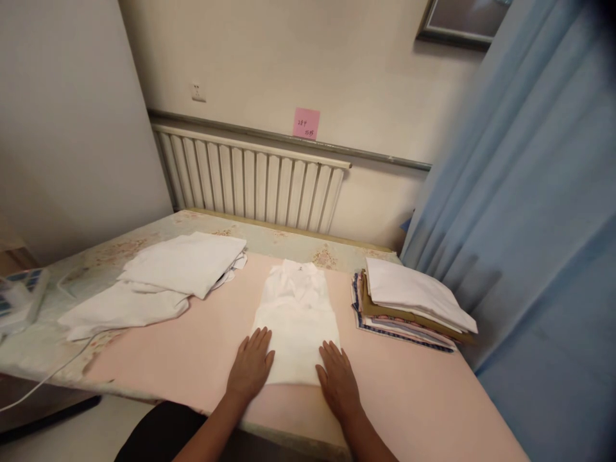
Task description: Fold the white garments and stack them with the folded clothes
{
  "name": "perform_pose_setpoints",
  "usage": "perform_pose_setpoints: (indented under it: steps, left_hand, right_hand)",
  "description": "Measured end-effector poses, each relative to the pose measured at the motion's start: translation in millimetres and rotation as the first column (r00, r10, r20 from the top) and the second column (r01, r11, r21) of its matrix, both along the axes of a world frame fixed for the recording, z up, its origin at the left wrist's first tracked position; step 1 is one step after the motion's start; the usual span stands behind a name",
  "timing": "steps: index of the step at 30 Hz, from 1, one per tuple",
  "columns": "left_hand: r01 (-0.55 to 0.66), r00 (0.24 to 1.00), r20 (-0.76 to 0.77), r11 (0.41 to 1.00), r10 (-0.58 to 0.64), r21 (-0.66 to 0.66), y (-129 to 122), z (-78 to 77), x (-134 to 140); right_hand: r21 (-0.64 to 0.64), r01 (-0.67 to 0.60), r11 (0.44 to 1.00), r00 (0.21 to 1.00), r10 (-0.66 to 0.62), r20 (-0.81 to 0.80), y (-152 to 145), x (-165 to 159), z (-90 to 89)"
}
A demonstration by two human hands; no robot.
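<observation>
A white shirt [296, 321], folded into a long narrow shape with its collar at the far end, lies flat in front of me. It rests on a pink cloth [404, 391] spread over the table. My left hand [250, 364] lies flat on the shirt's near left edge, fingers stretched forward. On the near right edge rests my right hand [338, 378], also flat with its fingers extended. Neither hand grasps the fabric.
Loose white garments [185, 263] are piled at the left. A stack of folded clothes [414, 295] stands at the right, beside a blue curtain [520, 212]. Behind the table is a radiator [255, 183]. A white cord [52, 372] hangs over the left edge.
</observation>
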State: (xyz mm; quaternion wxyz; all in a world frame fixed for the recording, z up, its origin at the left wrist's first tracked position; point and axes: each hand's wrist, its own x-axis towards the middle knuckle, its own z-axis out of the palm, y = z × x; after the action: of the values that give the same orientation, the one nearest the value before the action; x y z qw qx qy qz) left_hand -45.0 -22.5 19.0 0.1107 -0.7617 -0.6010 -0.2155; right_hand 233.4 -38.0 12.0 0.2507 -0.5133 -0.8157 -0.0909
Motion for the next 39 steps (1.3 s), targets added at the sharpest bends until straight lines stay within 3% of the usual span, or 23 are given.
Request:
perform_pose_setpoints:
  steps: [39]
  left_hand:
    - [0.017,1.000,0.015,0.997,-0.018,0.071,0.7,-4.0,-1.9]
  right_hand:
    - [0.019,-0.008,1.000,1.000,0.008,0.018,-0.4,-0.2,-0.1]
